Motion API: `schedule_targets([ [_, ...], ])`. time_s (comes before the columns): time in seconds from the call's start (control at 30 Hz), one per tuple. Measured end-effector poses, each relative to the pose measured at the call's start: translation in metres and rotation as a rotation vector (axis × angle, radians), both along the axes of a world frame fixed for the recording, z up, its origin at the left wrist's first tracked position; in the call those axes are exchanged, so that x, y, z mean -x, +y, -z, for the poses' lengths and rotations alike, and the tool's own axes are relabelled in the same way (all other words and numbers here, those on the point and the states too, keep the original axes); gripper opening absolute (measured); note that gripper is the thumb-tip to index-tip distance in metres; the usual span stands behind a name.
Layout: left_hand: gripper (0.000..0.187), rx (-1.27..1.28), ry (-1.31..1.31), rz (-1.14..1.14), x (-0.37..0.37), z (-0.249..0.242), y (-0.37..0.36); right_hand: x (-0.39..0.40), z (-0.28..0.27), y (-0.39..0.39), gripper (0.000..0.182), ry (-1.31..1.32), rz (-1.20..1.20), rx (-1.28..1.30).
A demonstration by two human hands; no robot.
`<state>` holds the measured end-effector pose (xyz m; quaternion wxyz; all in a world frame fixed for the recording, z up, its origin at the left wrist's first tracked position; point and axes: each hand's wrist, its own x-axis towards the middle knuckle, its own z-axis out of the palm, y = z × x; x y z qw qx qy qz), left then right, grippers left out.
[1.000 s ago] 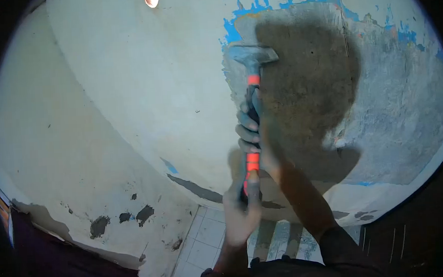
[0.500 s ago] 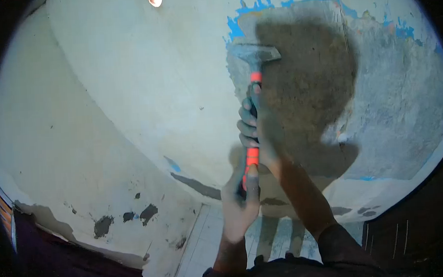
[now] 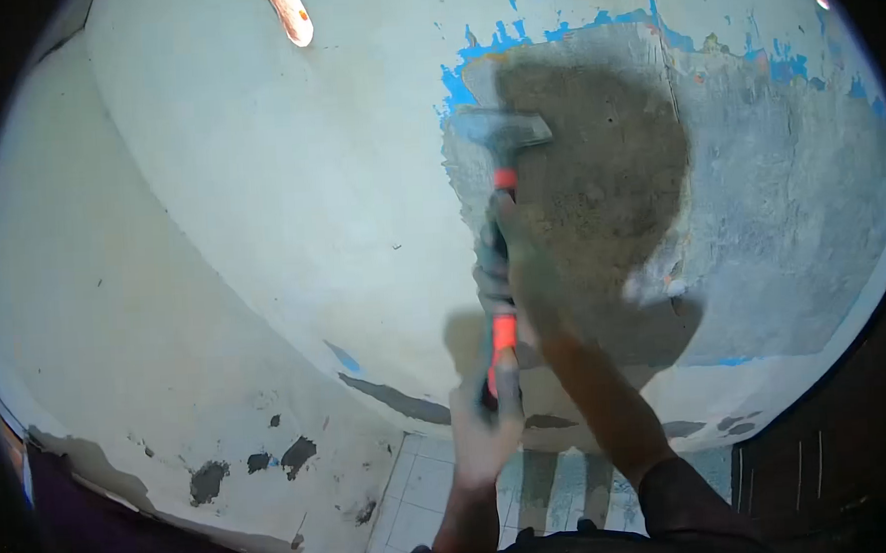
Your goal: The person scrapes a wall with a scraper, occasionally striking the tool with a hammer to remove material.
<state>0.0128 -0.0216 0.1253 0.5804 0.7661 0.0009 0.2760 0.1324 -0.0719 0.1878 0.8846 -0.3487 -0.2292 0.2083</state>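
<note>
Both my hands grip one long-handled scraper (image 3: 504,333) with a black and red handle and a wide flat metal head. Lower on the handle, near its end, my left hand (image 3: 486,419) is closed. Higher up, just below the red collar, my right hand (image 3: 510,263) wraps round the handle, slightly blurred. The scraper's head lies at the wall (image 3: 289,214), over the left border of a bare grey patch (image 3: 790,208). Ragged blue paint (image 3: 496,43) edges the patch at its top. My shadow darkens much of the bare area.
A side wall (image 3: 83,285) with dark chipped spots meets this wall at a corner on the left. Purple cloth (image 3: 126,533) hangs at lower left. White floor tiles (image 3: 415,498) lie below. A dark panel (image 3: 814,467) stands at lower right, and a bright lamp (image 3: 291,14) shows above.
The view has tilted up a little, so the wall sits lower in the picture. Both hands keep their hold on the scraper, whose head stays near the patch's left edge.
</note>
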Motion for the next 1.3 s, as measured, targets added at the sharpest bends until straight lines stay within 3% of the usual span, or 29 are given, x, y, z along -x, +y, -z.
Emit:
schedule_targets([
  [0.07,0.042,-0.177,-0.092,-0.127,-0.002,0.015,-0.003,-0.006,-0.002,0.003,0.039,-0.002,0.029,0.017],
  [0.1,0.042,-0.051,-0.075,-0.074,-0.009,0.018,0.002,-0.008,-0.007,0.005,0.039,-0.007,0.055,0.036],
  [0.23,0.045,-0.023,0.006,-0.044,0.002,-0.015,0.006,-0.001,-0.015,0.006,0.038,0.006,0.018,0.010],
  [0.4,0.044,-0.035,-0.043,-0.065,0.007,-0.010,0.004,0.005,-0.016,0.007,0.038,0.055,0.066,0.035],
  [0.47,0.027,0.097,0.019,-0.084,0.013,-0.019,0.003,0.008,-0.016,0.006,0.039,0.064,0.037,0.026],
  [0.5,0.046,-0.053,0.058,-0.017,0.008,-0.003,0.012,0.003,-0.006,0.004,0.039,0.061,-0.003,-0.005],
  [0.63,0.043,-0.060,-0.114,-0.055,-0.017,-0.008,0.012,-0.017,-0.031,0.014,0.041,0.007,0.031,-0.037],
  [0.73,0.046,-0.071,0.021,-0.053,-0.002,-0.022,0.021,-0.007,-0.032,0.017,0.042,-0.029,0.107,-0.066],
  [0.83,0.043,-0.131,-0.099,-0.052,0.002,0.015,0.011,-0.003,0.011,0.009,0.038,0.037,0.007,-0.028],
  [0.93,0.046,-0.020,0.075,-0.020,0.001,-0.005,0.018,-0.002,-0.015,0.014,0.038,0.068,0.009,-0.076],
  [0.97,0.047,-0.011,-0.030,-0.022,-0.007,-0.013,0.020,-0.004,-0.030,0.015,0.038,0.047,0.047,-0.061],
  [1.07,0.047,-0.046,0.054,0.005,0.000,-0.005,0.021,-0.005,-0.014,0.011,0.037,0.014,-0.003,-0.088],
  [1.1,0.027,-0.090,-0.084,-0.086,0.002,-0.003,0.009,0.005,-0.011,0.015,0.037,0.008,0.115,-0.114],
  [1.13,0.026,-0.243,-0.315,-0.172,-0.007,-0.005,0.004,0.003,-0.015,0.013,0.037,-0.007,0.122,-0.118],
  [1.2,0.047,-0.204,0.017,-0.092,-0.009,-0.006,0.011,0.002,-0.019,0.011,0.037,-0.004,0.114,-0.051],
  [1.3,0.045,-0.098,-0.029,-0.030,-0.022,-0.033,0.029,-0.012,-0.053,0.020,0.035,-0.083,0.083,-0.056],
])
